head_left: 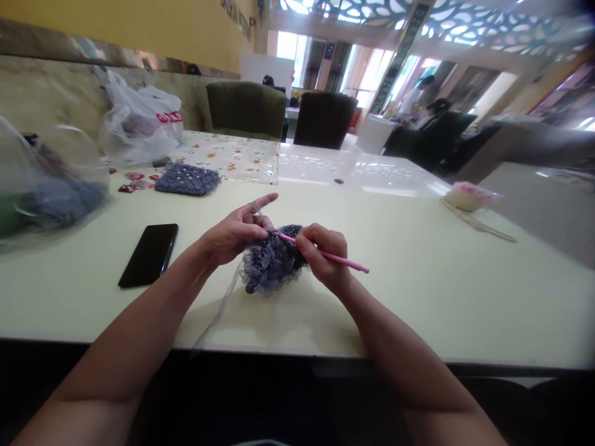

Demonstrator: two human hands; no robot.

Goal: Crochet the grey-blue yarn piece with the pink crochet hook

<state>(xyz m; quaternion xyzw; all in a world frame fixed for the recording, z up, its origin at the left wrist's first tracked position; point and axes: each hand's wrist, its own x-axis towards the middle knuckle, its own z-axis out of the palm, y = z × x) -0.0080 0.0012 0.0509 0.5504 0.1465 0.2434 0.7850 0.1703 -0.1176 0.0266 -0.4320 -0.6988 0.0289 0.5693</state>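
Note:
A ruffled grey-blue crochet piece [272, 263] hangs between my hands, just above the pale table. My left hand [242, 229] pinches its upper edge, with the index finger stretched out and yarn looped around it. My right hand [324, 251] is closed round a pink crochet hook [348, 262], whose tip meets the piece near my left thumb. From the work, a pale ribbon-like yarn [220, 313] runs down to the table's front edge.
A black phone [149, 255] lies left of my left forearm. Further back are a flat grey crochet piece [187, 179], small red packets [136, 181] and plastic bags [139, 121]. A pink-white bundle [471, 196] sits at right. People are seated beyond.

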